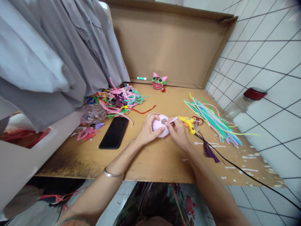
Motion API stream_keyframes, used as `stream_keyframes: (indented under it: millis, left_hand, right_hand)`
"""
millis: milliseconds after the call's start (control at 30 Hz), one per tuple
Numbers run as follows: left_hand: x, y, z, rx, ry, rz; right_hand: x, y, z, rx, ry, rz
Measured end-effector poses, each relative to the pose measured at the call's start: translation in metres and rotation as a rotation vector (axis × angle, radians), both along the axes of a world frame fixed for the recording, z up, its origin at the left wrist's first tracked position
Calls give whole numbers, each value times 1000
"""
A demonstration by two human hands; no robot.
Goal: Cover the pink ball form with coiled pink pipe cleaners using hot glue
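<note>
Our left hand (148, 128) clasped the lilac coiled ball (157, 125), its fingers curled over the left and far side and its thumb laid across the near face. Our right hand (177, 130) pinched a pale lilac chenille strip (173, 120) between thumb and fingertips, close beside the round grey patch (163, 121) that the coils ringed. We had the ball over the middle of the brown tabletop (150, 160), between the black smartphone (114, 133) and the yellow glue gun (186, 120); whether its underside touched the surface, we could not tell.

To work the strip well, we judged, our left hand needed to keep the ball steady without squashing the ridges, while our right fingertips kept the pinch short and near the coils. The strip called for light, even tension, each turn laid snug against its neighbour, since a hard pull might have lifted the rows beneath. If hot glue was wanted, fingertips that close to the coils would have needed care.

The grey patch faced mostly upward, towards us, and sat right of the ball's middle. The ball looked roundish, with no clear long axis. The strip's free length ran away from the coils, rightward and slightly towards the far side.
</note>
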State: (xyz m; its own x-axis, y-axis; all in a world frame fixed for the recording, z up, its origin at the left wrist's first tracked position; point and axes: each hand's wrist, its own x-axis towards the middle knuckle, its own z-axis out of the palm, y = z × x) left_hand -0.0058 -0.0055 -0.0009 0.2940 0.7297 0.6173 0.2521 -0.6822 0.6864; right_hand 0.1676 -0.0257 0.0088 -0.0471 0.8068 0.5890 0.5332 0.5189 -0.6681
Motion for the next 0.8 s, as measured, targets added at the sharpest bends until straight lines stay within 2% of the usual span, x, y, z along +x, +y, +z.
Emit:
stream_keyframes:
  millis: [367, 800]
  left_hand:
    - [3, -5, 2, -188, -69, -5]
    - [14, -11, 2, -210, -116, 78]
  right_hand:
    - [-2, -2, 0, 0, -4, -24]
    - [-4, -2, -1, 12, 15, -44]
